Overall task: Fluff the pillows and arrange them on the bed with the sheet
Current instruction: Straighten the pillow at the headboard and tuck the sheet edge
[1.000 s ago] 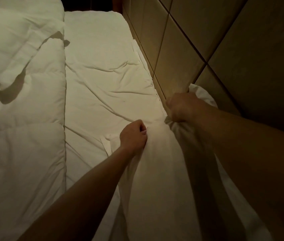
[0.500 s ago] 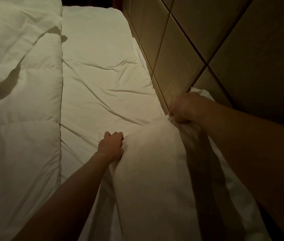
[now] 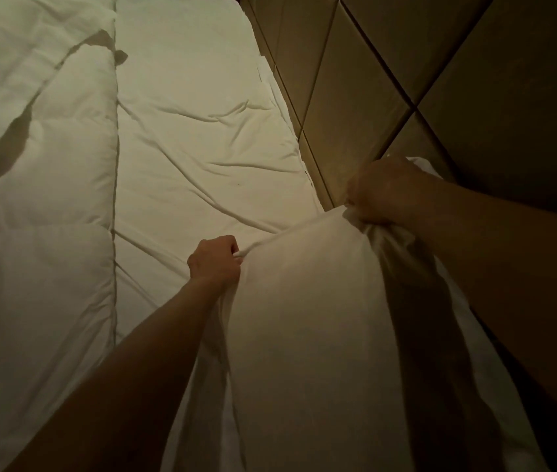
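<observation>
As left hand (image 3: 216, 262) and right hand (image 3: 383, 192) grip pillow (image 3: 311, 321) corners, sheet (image 3: 202, 144) lies beyond.

Brown diamond-panelled wall (image 3: 474, 80), possibly padded, quilted white duvet (image 3: 39, 233) at left

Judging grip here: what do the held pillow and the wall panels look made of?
Pillow: white matte woven cloth, probably cotton; it bunches into fine creases where held. Wall panels: brown, smooth, faint sheen, recessed seams; leatherette or laminate, cannot tell.
</observation>
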Demonstrator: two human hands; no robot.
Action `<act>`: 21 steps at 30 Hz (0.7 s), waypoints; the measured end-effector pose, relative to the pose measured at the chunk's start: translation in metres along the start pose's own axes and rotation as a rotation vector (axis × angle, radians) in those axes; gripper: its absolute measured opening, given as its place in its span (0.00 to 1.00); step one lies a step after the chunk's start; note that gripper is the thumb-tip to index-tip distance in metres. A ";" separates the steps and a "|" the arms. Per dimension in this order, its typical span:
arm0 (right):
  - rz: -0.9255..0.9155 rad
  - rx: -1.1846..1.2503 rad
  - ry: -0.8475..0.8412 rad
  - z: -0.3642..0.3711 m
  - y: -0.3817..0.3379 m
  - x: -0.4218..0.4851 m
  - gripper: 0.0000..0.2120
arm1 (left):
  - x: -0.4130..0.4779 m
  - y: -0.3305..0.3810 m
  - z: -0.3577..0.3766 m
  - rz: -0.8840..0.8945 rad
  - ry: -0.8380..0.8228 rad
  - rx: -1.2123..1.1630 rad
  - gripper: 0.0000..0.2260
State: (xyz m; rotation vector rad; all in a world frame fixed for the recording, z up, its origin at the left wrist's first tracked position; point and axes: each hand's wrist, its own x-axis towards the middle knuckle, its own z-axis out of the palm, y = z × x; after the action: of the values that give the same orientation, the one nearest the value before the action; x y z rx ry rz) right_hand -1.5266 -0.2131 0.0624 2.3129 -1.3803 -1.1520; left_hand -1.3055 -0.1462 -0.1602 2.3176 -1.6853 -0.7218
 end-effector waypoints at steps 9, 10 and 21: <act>0.046 -0.020 -0.015 -0.005 0.007 -0.008 0.14 | 0.010 0.008 -0.011 0.028 0.088 0.104 0.05; 0.060 -0.020 -0.004 -0.001 0.007 -0.008 0.15 | 0.009 0.008 -0.010 0.019 0.100 0.116 0.04; 0.002 -0.061 -0.094 -0.011 0.008 -0.006 0.13 | -0.003 0.011 -0.021 0.062 0.057 0.007 0.04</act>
State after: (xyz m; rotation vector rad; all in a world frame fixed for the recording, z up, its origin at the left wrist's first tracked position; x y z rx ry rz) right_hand -1.5256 -0.2148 0.0765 2.2412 -1.3584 -1.2993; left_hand -1.3052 -0.1498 -0.1362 2.2568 -1.7293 -0.6326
